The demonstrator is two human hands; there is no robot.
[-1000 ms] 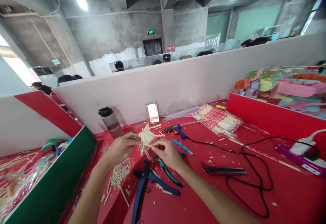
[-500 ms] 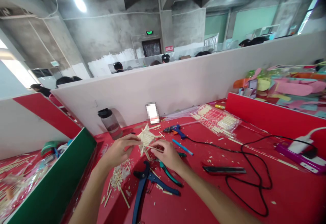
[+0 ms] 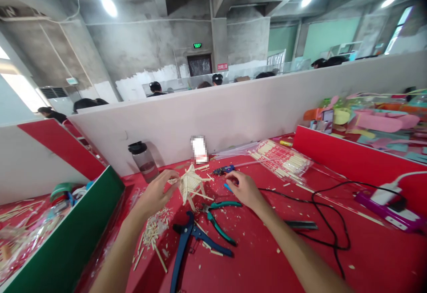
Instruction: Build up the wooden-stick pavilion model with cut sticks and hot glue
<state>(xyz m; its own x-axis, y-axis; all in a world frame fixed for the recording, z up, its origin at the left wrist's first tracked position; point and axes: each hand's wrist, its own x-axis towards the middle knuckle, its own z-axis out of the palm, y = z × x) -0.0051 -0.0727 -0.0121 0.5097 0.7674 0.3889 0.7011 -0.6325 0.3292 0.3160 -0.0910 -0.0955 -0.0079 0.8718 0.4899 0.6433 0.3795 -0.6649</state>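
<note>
A small structure of pale wooden sticks [image 3: 191, 182] stands on the red table, one loose-ended stick jutting from it to the right. At its left edge is my left hand [image 3: 162, 190], fingers curved and apart, with nothing visible in it. My right hand [image 3: 245, 188] hovers over the handle end of the blue glue gun [image 3: 227, 169], partly hiding it; its fingers are curled and whether they grip the gun is unclear. Below lie green-handled pliers [image 3: 218, 222] and a large blue cutter [image 3: 187, 239]. A blue pen [image 3: 228, 187] is mostly covered by my right hand.
Stick offcuts [image 3: 154, 230] lie at the left, behind them a dark-lidded bottle [image 3: 143, 162]. A bright phone [image 3: 199, 149] leans on the white partition [image 3: 227, 110]. Bagged sticks [image 3: 283, 159], a black cable [image 3: 333, 213], a knife [image 3: 302, 225] and a purple power strip [image 3: 388, 210] are at the right.
My right hand has left the stick structure and moved right to the glue gun, uncovering the pliers. My left hand stays beside the structure.
</note>
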